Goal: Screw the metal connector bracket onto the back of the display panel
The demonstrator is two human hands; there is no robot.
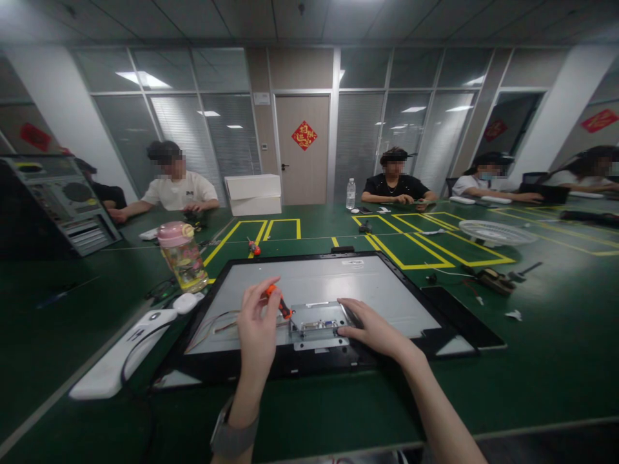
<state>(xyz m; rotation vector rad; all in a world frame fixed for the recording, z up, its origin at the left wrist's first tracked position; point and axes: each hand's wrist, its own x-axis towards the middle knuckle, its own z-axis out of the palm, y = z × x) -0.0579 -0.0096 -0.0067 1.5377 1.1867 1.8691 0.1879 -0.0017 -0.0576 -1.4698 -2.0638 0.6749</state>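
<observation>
An orange and black screwdriver [285, 310] is held upright at a slant by my left hand [257, 316], pinched between thumb and fingers, its tip down at the left end of a metal connector bracket [314, 341]. My right hand [370, 327] grips the bracket's right end, thumb at the near side and fingers over the top. A row of ports shows on the bracket between the hands. It sits on the grey back of a flat display panel [406, 290] with a black frame, lying on the table. Thin wires [213, 330] run across the panel left of my left hand.
Left of the panel are a pink-lidded bottle [182, 258], a white power bank-like case [123, 354] with a black cable, and a computer case [62, 200]. A black flat strip [461, 316] lies right. Several people sit across the green table [546, 374].
</observation>
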